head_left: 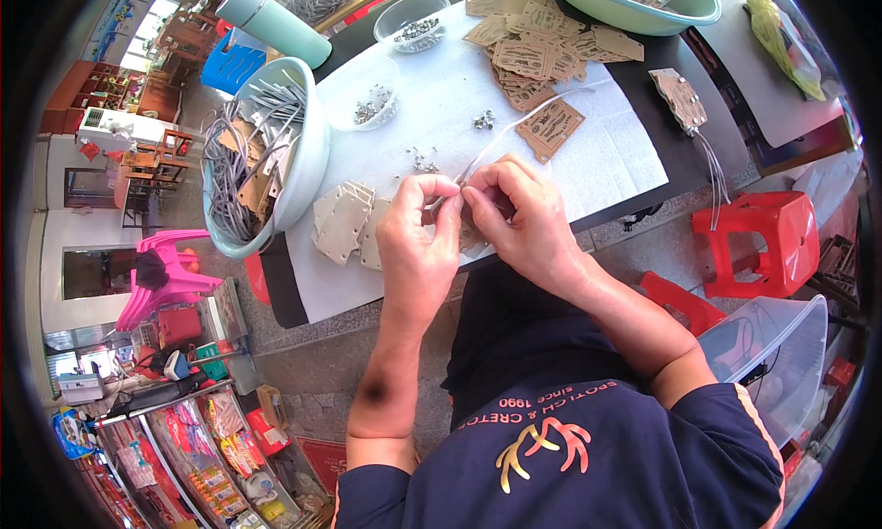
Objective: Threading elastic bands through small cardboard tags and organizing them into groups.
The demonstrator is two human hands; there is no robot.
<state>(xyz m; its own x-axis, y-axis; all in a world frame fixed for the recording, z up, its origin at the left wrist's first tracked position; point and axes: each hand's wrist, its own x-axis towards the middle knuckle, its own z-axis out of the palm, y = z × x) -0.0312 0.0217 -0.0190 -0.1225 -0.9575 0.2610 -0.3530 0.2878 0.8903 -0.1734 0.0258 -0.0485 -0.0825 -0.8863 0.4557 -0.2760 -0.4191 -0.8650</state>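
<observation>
Card stack (344,221) lies left of both hands, basin (308,162) behind it.

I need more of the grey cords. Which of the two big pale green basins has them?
The basin left of the hands, tipped at the table's left edge: it holds grey cords with tags. The other basin, at the far edge, holds only flat brown tags.

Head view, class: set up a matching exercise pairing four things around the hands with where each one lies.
Things:
1. White cord
2. Grey-white card pieces
3. Brown printed tags
4. Red stool

Places:
A. heaped on the far side of the white sheet
B. on the floor to the right of the table
C. pinched between the left hand and right hand
D. stacked just left of the left hand, beside the pale basin

Pairs: 1-C, 2-D, 3-A, 4-B
</observation>
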